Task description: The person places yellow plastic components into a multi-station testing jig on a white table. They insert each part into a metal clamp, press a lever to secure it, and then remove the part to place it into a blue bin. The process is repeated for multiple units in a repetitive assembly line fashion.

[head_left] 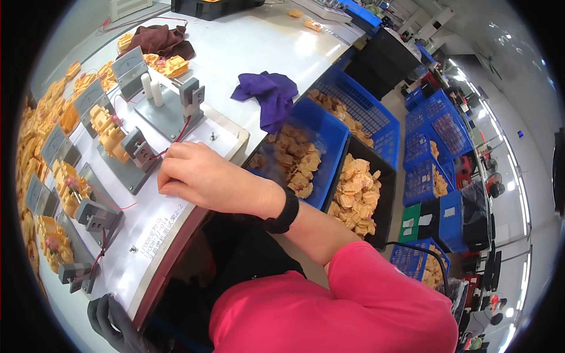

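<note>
Right hand (197,176), fingers curled together and empty, rests on white fixture board (154,220) mid-frame, just right of grey clamp fixture (139,150) holding orange part (110,136); gloved left hand (115,323) grips board's lower-left edge.

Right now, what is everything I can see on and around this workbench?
White board: one, on the bench, carrying the grey fixtures.
Grey metal fixtures: about five, in a row along the board, some with orange parts clamped in.
Orange plastic parts: many, heaped along the bench's left side.
Purple cloth: one, crumpled at the bench edge.
Maroon cloth: one, far end of the bench.
Blue crates: several, right of the bench, holding tan parts.
Black bin: one, beside the blue crate, full of tan parts.
Right hand: bare, black wristband, resting on the board by a fixture.
Left hand: dark glove, at the board's near corner.
</note>
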Demonstrator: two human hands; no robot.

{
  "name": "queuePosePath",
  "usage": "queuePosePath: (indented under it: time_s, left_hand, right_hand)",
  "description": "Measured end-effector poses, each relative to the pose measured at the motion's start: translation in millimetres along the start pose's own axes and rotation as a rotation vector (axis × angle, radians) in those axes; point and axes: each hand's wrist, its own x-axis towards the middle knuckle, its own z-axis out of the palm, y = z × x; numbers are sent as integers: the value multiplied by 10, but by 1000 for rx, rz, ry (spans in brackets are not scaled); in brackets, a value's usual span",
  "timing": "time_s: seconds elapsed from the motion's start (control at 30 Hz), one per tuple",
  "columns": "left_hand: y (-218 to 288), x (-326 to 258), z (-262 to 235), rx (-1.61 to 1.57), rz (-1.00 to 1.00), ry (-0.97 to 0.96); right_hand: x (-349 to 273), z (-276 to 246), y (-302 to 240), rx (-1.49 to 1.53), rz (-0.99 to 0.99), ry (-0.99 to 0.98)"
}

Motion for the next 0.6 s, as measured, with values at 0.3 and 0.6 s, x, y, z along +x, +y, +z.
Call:
queuePosePath:
  time_s: [0.3, 0.6]
  left_hand:
    - [270, 87, 47, 38, 145, 96]
    - [279, 117, 103, -60, 11, 122]
  right_hand:
    - [0, 82, 27, -8, 29, 39]
    - [-25, 138, -275, -83, -130, 205]
